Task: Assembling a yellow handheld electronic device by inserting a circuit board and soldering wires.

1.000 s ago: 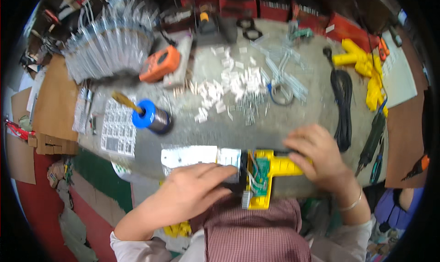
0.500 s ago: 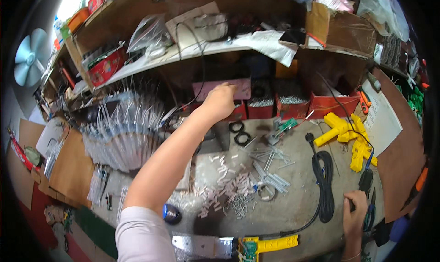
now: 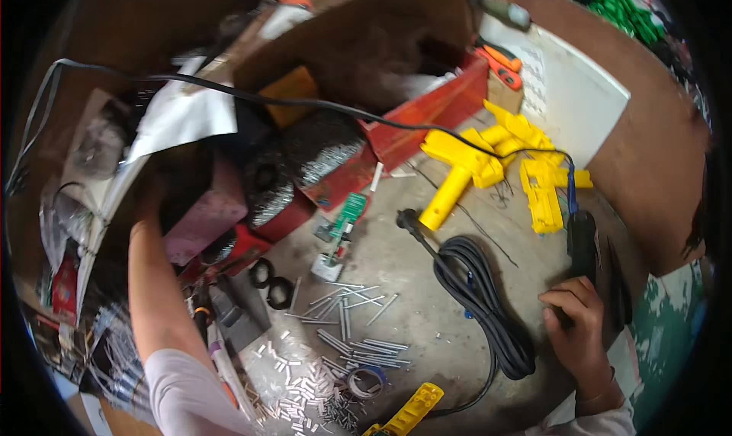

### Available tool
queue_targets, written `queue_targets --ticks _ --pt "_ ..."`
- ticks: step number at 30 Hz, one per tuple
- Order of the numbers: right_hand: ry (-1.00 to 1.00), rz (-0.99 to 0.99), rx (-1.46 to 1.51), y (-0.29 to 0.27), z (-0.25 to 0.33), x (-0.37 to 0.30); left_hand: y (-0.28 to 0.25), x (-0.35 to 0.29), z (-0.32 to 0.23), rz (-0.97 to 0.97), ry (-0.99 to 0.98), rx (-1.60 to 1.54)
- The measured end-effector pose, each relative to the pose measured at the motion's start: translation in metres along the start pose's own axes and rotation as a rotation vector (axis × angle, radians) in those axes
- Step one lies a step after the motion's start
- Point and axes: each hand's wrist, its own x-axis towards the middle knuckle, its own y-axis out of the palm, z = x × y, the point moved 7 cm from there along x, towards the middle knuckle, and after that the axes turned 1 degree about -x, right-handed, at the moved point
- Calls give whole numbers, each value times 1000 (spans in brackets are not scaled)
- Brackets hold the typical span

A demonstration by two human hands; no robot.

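Observation:
My left hand (image 3: 148, 204) reaches past the pink box (image 3: 206, 218) into the shadow beneath the shelf. Its fingers are lost in the dark, so whatever they touch is hidden. On the right side of the bench rests my right hand (image 3: 576, 321), its fingers loosely curled and no object visible in them. Just beyond it lies a black handle (image 3: 582, 241) with a cord coming out of its blue end. A coiled black power cable (image 3: 488, 306) with a plug (image 3: 409, 221) lies to the left of this hand.
Red bins (image 3: 335, 178) with small metal parts line the back. Yellow plastic housings (image 3: 473, 157) and a green circuit board (image 3: 349, 211) lie before them. Long screws (image 3: 370, 352), white pieces (image 3: 301, 386), a tape roll (image 3: 366, 382) and black rings (image 3: 280, 291) cover the middle. A cord (image 3: 305, 102) spans the view.
The view has swung right and closer to the bench. My left hand has gone from above the pink box into the shadow beside it. My right hand stays beside the black handle.

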Motion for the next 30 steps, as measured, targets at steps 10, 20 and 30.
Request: queue_targets --ticks 10,20,30 --pt "-60 20 46 11 1 -6 11 8 2 61 123 -50" --pt "-45 -13 77 9 12 -14 7 -1 18 -67 -88 135" --pt "-103 31 65 8 12 -9 23 1 12 -51 166 -83"
